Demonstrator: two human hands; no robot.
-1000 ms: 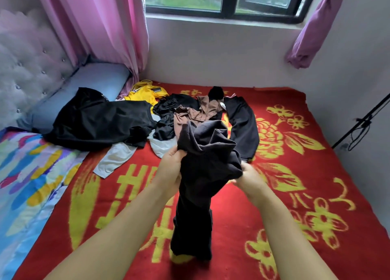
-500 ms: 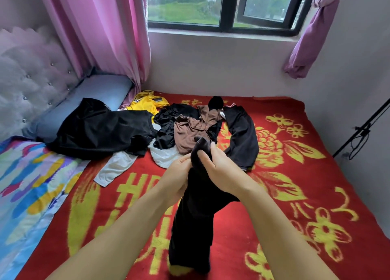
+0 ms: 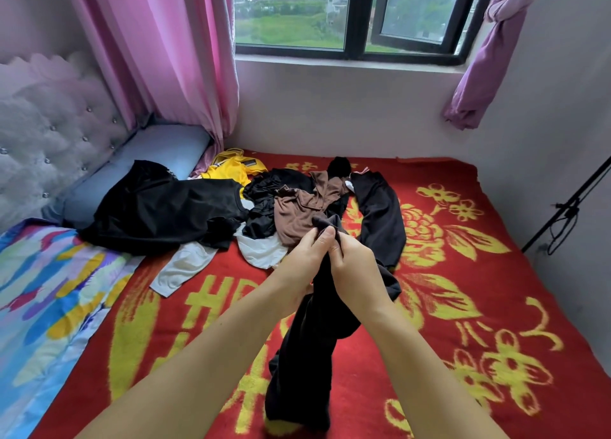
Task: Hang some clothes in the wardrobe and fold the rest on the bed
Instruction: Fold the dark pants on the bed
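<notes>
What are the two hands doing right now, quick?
Left hand: closed, gripping the dark, limp cloth garment near its top.
Right hand: closed, gripping the same garment beside the left.

A single wide-angle camera, worn on the person's head, looks forward and down across the bed (image 3: 463, 306) toward the window (image 3: 357, 15) on the far wall. Both forearms reach in from the bottom edge, close under the lens.
</notes>
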